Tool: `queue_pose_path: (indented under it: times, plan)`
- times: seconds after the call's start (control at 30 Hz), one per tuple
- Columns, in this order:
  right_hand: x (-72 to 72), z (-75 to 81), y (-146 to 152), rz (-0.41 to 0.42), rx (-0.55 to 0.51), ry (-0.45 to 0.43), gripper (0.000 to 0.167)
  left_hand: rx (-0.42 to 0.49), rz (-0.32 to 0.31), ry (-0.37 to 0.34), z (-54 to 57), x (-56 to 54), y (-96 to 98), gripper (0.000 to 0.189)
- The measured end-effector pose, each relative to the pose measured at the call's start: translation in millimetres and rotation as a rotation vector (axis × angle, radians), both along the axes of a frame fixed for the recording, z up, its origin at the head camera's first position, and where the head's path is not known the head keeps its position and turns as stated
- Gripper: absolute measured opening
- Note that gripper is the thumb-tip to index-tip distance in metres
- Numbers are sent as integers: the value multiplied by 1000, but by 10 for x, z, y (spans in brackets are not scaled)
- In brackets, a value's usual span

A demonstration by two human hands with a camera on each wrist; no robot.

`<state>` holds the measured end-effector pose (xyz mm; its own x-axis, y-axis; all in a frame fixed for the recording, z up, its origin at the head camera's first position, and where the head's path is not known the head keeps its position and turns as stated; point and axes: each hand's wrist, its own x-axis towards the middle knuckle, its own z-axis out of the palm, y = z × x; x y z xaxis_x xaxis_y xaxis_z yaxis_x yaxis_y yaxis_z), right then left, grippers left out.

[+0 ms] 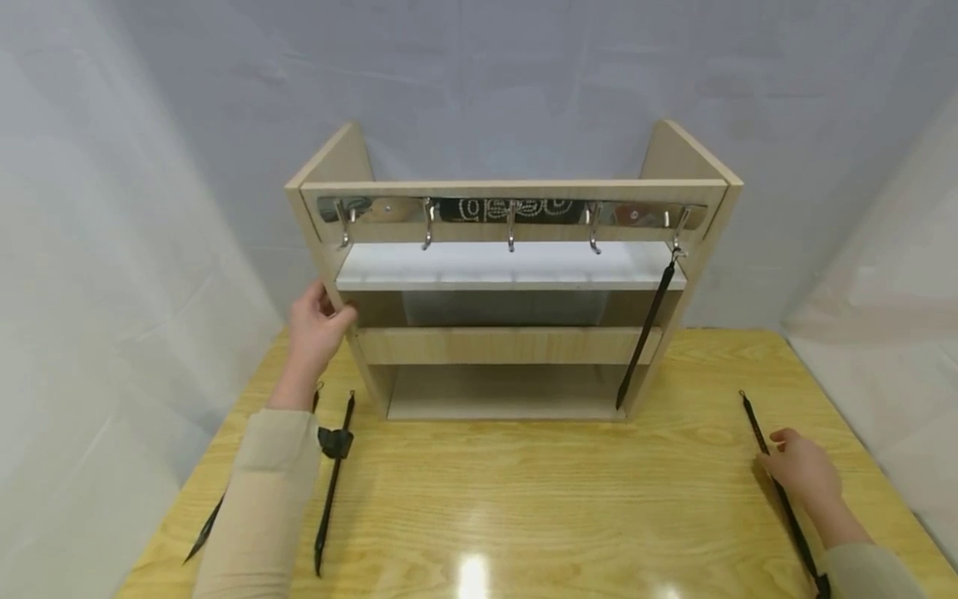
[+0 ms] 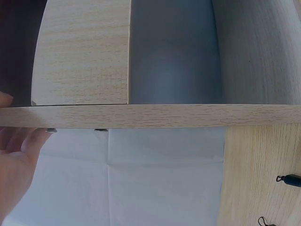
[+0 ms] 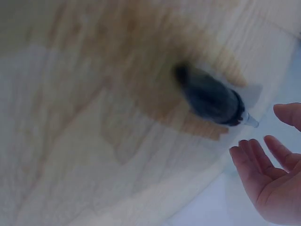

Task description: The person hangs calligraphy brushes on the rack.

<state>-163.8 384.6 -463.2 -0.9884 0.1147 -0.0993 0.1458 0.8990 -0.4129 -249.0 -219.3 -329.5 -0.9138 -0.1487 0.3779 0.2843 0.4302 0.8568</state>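
Observation:
My left hand (image 1: 318, 329) grips the left side panel (image 2: 178, 116) of a light wooden desktop shelf (image 1: 509, 345), its thumb on one side and fingers on the other. Low at the right, my right hand (image 1: 808, 474) hovers over a black brush-like stick (image 1: 756, 427) with a loop at its far end. In the right wrist view, thumb and fingers stand apart, with nothing between them, beside a blurred dark object (image 3: 214, 99). A similar black brush (image 1: 647, 333) hangs by its loop from the rightmost hook of the metal hook rail (image 1: 412, 210).
Two more slim black brushes lie at the left, one brush (image 1: 329, 507) beside my sleeve and another brush (image 1: 204, 532) partly hidden under the forearm. The other hooks along the rail hold nothing. White cloth (image 1: 509, 91) surrounds the wooden table (image 1: 554, 499).

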Motion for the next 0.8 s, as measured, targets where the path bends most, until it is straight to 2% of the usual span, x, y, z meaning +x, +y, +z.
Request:
queue_pose_path:
  times: [0.1,0.23,0.43,0.63,0.8]
  plan:
    - [-9,3,9,-10,-11,-83,56,6,-11,3,-1,5,1,46]
    - [-1,2,2,-18,-30,-134,60,0,-10,-1,-7,3,1,45]
    - [26,-13,0,-18,-30,-126,60,-4,-8,-5,5,12,10,44]
    - [2,-33,6,-22,-9,-123,60,-1,4,33,-14,-18,0,42]
    - [-4,-31,-2,-22,-7,-113,56,7,-3,15,-2,-4,1,44]
